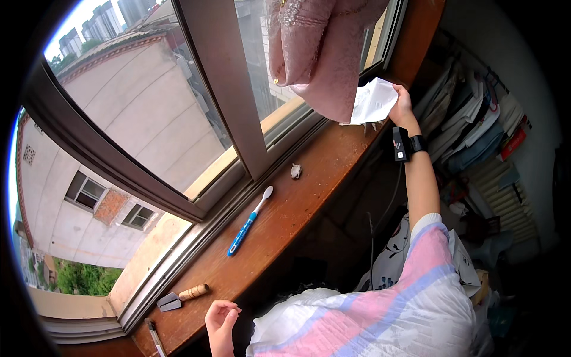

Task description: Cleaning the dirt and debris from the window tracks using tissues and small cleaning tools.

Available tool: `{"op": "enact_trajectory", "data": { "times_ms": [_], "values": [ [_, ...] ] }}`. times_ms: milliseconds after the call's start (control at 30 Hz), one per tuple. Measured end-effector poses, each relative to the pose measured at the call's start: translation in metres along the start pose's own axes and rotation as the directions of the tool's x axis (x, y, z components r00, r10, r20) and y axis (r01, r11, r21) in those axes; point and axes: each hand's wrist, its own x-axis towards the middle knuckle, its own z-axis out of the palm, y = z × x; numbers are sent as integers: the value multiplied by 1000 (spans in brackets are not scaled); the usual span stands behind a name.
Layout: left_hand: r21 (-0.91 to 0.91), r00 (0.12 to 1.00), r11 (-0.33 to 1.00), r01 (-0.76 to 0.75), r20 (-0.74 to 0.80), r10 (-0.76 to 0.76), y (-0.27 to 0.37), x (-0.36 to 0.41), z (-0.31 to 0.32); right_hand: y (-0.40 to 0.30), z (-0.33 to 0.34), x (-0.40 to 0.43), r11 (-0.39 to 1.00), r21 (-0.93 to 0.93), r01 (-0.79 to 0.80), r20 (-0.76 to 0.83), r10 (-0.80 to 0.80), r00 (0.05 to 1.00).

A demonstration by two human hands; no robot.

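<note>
My right hand [403, 108] is stretched far out over the wooden windowsill [312, 198] and grips a creased white sheet of paper or tissue [377, 99]. Part of the sheet is behind the hanging pink curtain [332, 67]. Small pale bits [369, 128] show just below it. Near the sill's front edge, my left hand [221, 323] is loosely curled, with nothing visible in it. Closest to that hand is a small metal-bladed tool with a wooden handle [193, 292], lying on the sill. A blue and white toothbrush [250, 222] rests farther along, bristles not clearly visible.
A crumpled whitish scrap [295, 171] sits beyond the toothbrush. What looks like a slim knife [155, 337] lies at the sill's near end. The sliding window frame [223, 85] borders the sill. Clothes [473, 116] hang at right, and a cable [372, 250] runs beside my body.
</note>
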Motion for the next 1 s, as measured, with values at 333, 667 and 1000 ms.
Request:
{"op": "enact_trajectory", "data": {
  "times_ms": [333,667,1000],
  "values": [
    [-76,999,996,36,36,-33,14,-1,1,14,20,-12,994,86,-69,16,68,998],
    [52,492,967,-249,867,80,125,76,133,2,-8,-56,898,302,-321,468,154,870],
    [116,581,688,-716,646,496,100,185,249,-37,60,-171,827,214,-521,726,222,650]
  ]
}}
